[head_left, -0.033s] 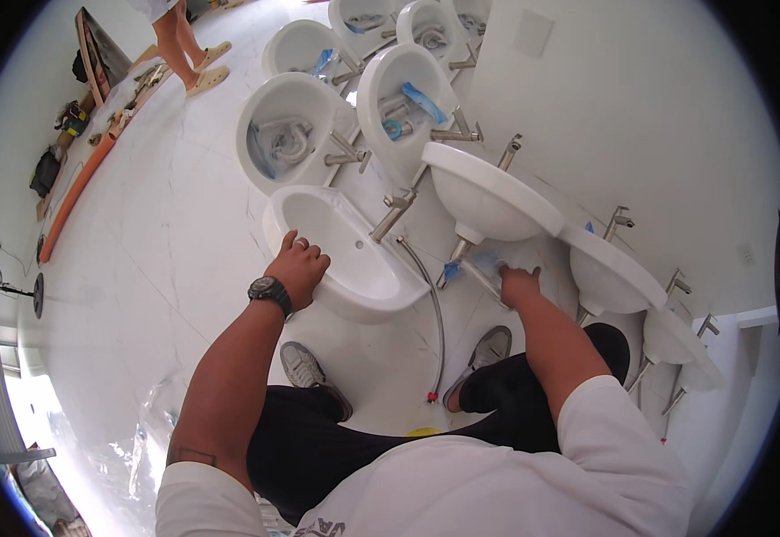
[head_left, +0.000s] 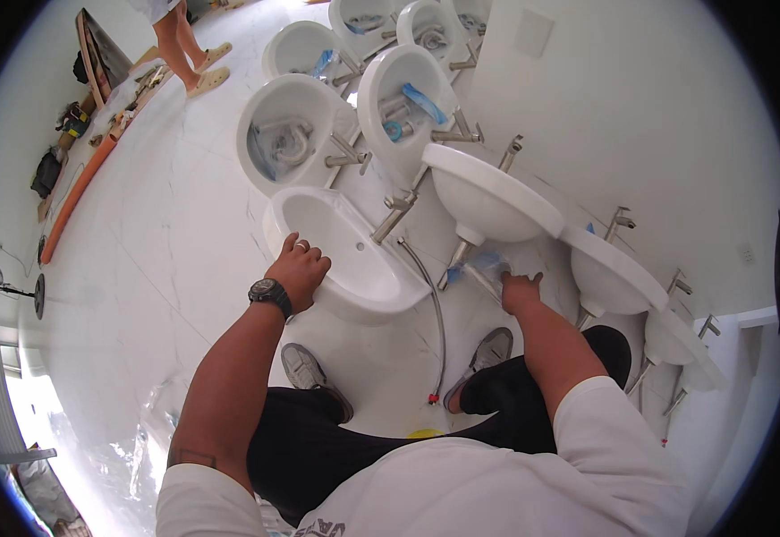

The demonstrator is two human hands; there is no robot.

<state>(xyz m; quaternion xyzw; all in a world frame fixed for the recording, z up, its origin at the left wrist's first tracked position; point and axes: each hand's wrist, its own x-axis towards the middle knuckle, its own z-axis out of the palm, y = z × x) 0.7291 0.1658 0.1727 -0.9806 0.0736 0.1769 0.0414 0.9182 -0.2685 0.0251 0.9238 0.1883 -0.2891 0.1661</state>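
On the white floor, a loose white basin (head_left: 345, 255) is steadied by the left hand (head_left: 299, 268), whose fingers are curled over its near rim, a dark watch worn on the wrist. Just right of that basin, the right hand (head_left: 520, 288) is closed around a blue-wrapped fitting (head_left: 484, 266) under the drain of a wall-mounted basin (head_left: 488, 192); how tightly it is gripped cannot be told. A braided hose (head_left: 435, 322) is seen hanging from the loose basin's faucet (head_left: 394, 210) down to the floor between the person's shoes. Risk as judged: the loose basin could be tipped or slid if the left hand's weight is shifted, since it sits unfixed on smooth tile; the wrapped fitting could be slipped or cross-threaded because it is worked one-handed and partly out of sight; the hose could be snagged by a foot. Beyond the loose basin, more unmounted basins (head_left: 292, 134) are laid in a row, some with blue-wrapped parts inside. Far left of it, tools and an orange strip (head_left: 77, 192) are laid along the wall, and another person's legs in sandals (head_left: 184, 54) are seen. The floor (head_left: 157, 268) is glossy white.
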